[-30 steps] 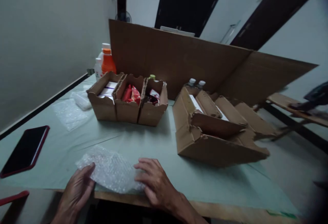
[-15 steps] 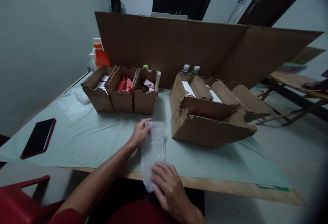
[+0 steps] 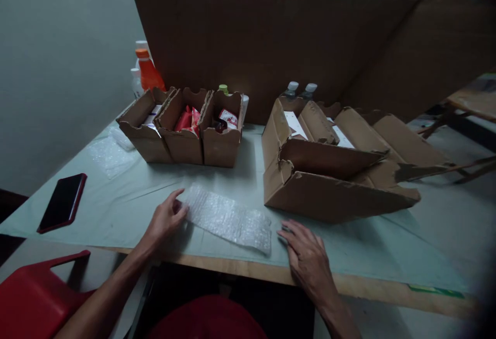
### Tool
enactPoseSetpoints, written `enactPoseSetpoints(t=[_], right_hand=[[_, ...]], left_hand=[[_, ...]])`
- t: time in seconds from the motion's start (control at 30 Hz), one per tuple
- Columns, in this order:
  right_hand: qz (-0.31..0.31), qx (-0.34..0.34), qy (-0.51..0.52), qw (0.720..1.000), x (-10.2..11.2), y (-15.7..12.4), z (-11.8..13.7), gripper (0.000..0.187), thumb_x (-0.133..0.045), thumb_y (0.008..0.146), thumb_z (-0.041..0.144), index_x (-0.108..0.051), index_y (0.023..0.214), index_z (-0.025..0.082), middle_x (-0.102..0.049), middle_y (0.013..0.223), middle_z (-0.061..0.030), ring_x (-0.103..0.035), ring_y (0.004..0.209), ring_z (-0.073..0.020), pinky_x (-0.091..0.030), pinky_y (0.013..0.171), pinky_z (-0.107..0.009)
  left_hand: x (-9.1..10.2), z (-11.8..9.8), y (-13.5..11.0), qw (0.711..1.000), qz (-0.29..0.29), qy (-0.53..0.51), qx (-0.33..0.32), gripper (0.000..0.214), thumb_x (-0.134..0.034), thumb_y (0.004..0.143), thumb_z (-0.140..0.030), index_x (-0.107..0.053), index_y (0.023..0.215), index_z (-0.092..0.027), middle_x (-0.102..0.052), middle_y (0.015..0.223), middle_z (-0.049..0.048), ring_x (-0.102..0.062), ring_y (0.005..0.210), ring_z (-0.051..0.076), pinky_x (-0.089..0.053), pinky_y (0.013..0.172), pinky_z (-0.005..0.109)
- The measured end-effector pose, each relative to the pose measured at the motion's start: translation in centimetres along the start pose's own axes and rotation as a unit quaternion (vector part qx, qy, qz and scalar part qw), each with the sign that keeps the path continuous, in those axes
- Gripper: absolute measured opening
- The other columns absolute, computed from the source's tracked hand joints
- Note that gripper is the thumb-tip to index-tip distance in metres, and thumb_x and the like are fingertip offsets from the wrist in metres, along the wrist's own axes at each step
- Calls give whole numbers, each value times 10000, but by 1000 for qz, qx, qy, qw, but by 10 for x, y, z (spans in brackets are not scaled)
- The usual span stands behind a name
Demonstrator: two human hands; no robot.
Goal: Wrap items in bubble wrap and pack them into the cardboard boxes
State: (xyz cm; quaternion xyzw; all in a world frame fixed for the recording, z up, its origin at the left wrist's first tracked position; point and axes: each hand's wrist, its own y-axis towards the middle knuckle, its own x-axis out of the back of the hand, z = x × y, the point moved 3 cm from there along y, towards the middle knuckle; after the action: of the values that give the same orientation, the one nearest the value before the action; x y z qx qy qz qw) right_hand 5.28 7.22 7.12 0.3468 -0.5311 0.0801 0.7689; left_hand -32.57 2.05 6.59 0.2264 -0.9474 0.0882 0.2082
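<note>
A flat strip of clear bubble wrap [image 3: 232, 222] lies slantwise across the pale green cloth, close to the table's front edge. At its left end is my left hand [image 3: 166, 220], with the thumb and fingers closed on the edge; the fingertips are partly hidden. To the right of the strip, my right hand [image 3: 306, 251] is open just above the cloth, fingers bent and apart, holding nothing. A small gap separates its fingertips from the wrap's right end.
Three small cardboard bins [image 3: 180, 142] with packets stand behind left. Larger cardboard bins [image 3: 337, 197] stand on the right. A phone [image 3: 62, 202] and more bubble wrap [image 3: 110, 155] lie left. Bottles [image 3: 149, 73] and a tall cardboard panel [image 3: 263, 44] stand behind; a red stool [image 3: 42, 297] is lower left.
The bubble wrap has turned from pointing toward me to lying crosswise on the table. My left hand has moved left with its end; my right hand has let go and shifted right.
</note>
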Motion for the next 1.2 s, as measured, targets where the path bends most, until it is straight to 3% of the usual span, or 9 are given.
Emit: enactPoseSetpoints(t=[0.1,0.17,0.3,0.4,0.5,0.73,0.97,1.07,1.2], right_hand=[[-44,-28,-14,999,9,11,5,295,-447,939,145,-719,1032,212,-745,1158,-94,-658,1097,-275,-488,867,-428],[-53,-16,12,998,5,27,28,282,-451,967,162,-707,1075,212,-738,1176,-95,-647,1129,-269,-484,916,-436],[61,80,102,990,-39,62,104,371,-457,957,117,-647,1268,192,-649,1360,-112,-544,1307,-263,-445,1053,-440],[145,124,120,974,-73,65,130,422,-560,943,196,-583,1360,142,-572,1452,-151,-479,1378,-287,-425,1100,-452],[159,103,95,977,-79,39,103,498,-582,956,284,-523,1435,160,-521,1508,-141,-438,1416,-292,-371,1148,-481],[54,-38,-2,998,-25,-13,11,386,-391,1032,323,-655,1278,187,-673,1321,-128,-588,1251,-277,-448,1014,-462],[65,-40,-23,997,-41,35,42,352,-451,1000,292,-636,1258,138,-684,1271,-168,-599,1149,-304,-460,936,-446],[69,-43,-14,997,-52,45,48,251,-489,959,246,-681,1090,151,-665,1298,-175,-582,1163,-320,-455,926,-454],[66,-75,99,990,-42,32,49,175,-503,926,220,-677,919,203,-737,1071,-105,-649,989,-267,-486,869,-397]], left_hand=[[31,0,-29,987,-44,150,-38,532,-695,755,-425,-658,1246,-222,-707,863,28,-616,683,195,-472,645,292],[31,-11,-36,973,-66,193,-103,445,-624,829,-424,-670,1226,-227,-719,1002,72,-651,843,242,-517,758,338],[-18,-28,-30,943,23,223,-246,431,-540,870,-282,-646,1281,-212,-646,1338,125,-535,1299,313,-407,1114,465],[-53,-14,-24,926,113,272,-237,497,-562,873,-264,-594,1366,-204,-548,1487,136,-406,1443,335,-282,1202,527],[-59,3,-27,919,141,296,-217,526,-557,919,-329,-539,1433,-217,-437,1578,128,-321,1499,341,-171,1237,558],[-51,11,-32,926,137,274,-222,537,-585,899,-350,-544,1427,-261,-424,1594,87,-286,1515,320,-124,1247,520],[-9,9,-31,917,-70,362,-153,446,-542,915,-445,-640,1259,-179,-657,1216,182,-562,1158,365,-398,1014,510],[-1,10,-31,887,-52,446,-108,355,-555,900,-431,-688,1100,-169,-679,1018,149,-588,999,341,-440,871,446],[-8,8,-29,905,-27,408,-119,123,-554,851,-250,-669,846,-206,-683,906,83,-608,910,268,-436,806,360]])
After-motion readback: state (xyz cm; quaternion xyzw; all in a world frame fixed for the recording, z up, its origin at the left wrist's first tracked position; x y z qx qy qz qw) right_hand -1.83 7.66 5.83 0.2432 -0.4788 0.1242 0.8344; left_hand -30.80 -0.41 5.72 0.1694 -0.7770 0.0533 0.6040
